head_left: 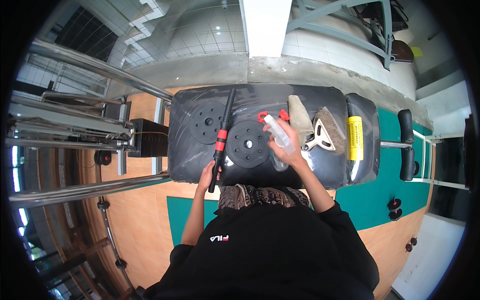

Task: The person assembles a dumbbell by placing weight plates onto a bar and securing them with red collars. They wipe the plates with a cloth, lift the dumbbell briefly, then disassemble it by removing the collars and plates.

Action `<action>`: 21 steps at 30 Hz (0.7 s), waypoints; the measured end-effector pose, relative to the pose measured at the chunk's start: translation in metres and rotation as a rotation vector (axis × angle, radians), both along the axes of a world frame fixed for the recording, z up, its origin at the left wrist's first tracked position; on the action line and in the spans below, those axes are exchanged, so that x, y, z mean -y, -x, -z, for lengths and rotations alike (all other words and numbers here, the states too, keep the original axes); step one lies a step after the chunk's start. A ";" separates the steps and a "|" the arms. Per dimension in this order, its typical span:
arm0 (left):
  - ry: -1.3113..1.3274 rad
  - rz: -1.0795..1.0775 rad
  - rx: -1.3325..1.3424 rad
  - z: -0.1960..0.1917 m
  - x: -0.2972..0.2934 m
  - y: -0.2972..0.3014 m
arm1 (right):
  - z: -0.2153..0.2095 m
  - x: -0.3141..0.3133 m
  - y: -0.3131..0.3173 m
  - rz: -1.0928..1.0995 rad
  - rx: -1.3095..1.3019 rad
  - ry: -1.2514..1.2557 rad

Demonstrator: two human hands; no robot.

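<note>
A black dumbbell bar (224, 122) with red bands lies slantwise across the bench between two black weight plates. My left hand (208, 175) is closed around its near end. The left plate (201, 131) sits farther back; the right plate (257, 149) lies just right of the bar. In my right hand (291, 148) is a spray bottle (279, 134), see-through with red parts at its head, tilted above the bench beside the right plate. Past that hand are a beige cloth (299, 117) and a brush (334, 135) with brown bristles and a pale handle.
Everything rests on a black padded bench (195, 167) wrapped in shiny plastic. A yellow label (355, 138) is at its right part. Metal rails (90, 187) and a weight stack (150, 137) stand left. Small dumbbells (395, 209) lie on the floor at right.
</note>
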State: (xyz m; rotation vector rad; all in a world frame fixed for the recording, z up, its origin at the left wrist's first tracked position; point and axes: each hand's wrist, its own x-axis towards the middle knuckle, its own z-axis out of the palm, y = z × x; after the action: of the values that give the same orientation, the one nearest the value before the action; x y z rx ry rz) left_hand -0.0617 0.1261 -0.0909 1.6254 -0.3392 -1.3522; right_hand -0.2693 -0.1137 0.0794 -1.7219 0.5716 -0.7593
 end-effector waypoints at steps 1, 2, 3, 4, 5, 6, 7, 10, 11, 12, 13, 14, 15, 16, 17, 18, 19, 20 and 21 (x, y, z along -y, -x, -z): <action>0.058 0.000 -0.042 0.002 -0.002 -0.003 | -0.003 -0.004 -0.002 -0.092 -0.041 -0.029; 0.099 -0.012 -0.079 0.004 -0.004 -0.005 | -0.004 -0.009 -0.006 -0.169 -0.101 -0.107; 0.104 -0.032 -0.111 0.005 -0.007 -0.006 | -0.003 -0.015 -0.011 -0.256 -0.212 -0.170; 0.067 -0.035 -0.106 0.006 -0.010 -0.007 | 0.000 -0.021 -0.016 -0.331 -0.287 -0.197; 0.090 -0.046 -0.151 0.006 -0.013 -0.008 | 0.004 -0.027 -0.020 -0.417 -0.323 -0.230; 0.059 -0.067 -0.189 0.006 -0.016 -0.007 | 0.010 -0.034 -0.025 -0.475 -0.354 -0.079; 0.079 -0.080 -0.234 0.006 -0.021 -0.007 | 0.017 -0.040 -0.028 -0.498 -0.425 -0.058; 0.069 -0.009 -0.248 0.005 -0.032 -0.008 | 0.035 -0.051 -0.032 -0.595 -0.637 -0.057; 0.088 0.000 -0.237 0.005 -0.036 -0.007 | 0.039 -0.053 -0.033 -0.610 -0.615 -0.043; 0.101 0.001 -0.219 0.004 -0.038 -0.007 | 0.043 -0.055 -0.033 -0.619 -0.627 -0.040; 0.043 -0.007 -0.190 0.002 -0.040 -0.005 | 0.045 -0.057 -0.033 -0.628 -0.640 -0.036; 0.054 0.009 -0.216 -0.001 -0.040 -0.006 | 0.047 -0.059 -0.034 -0.645 -0.641 -0.033; 0.142 -0.019 -0.315 -0.004 -0.039 -0.005 | 0.047 -0.061 -0.034 -0.663 -0.642 -0.029; 0.148 -0.058 -0.388 -0.009 -0.039 -0.003 | 0.047 -0.064 -0.036 -0.702 -0.633 -0.037; 0.190 -0.096 -0.472 -0.014 -0.038 -0.002 | 0.046 -0.068 -0.036 -0.712 -0.642 -0.005; 0.223 -0.063 -0.524 -0.019 -0.035 -0.003 | 0.045 -0.071 -0.038 -0.743 -0.641 0.015; 0.184 -0.074 -0.546 -0.026 -0.037 0.000 | 0.043 -0.076 -0.038 -0.796 -0.662 0.010; 0.193 -0.084 -0.567 -0.029 -0.033 0.001 | 0.041 -0.079 -0.040 -0.797 -0.667 0.032; 0.235 -0.086 -0.598 -0.032 -0.030 0.002 | 0.039 -0.084 -0.040 -0.817 -0.687 0.047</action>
State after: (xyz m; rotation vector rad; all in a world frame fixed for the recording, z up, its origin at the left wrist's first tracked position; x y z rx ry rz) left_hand -0.0633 0.1565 -0.0585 0.9739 -0.0623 -1.5902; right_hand -0.2291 -0.0298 0.0401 -2.0236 0.2376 0.4151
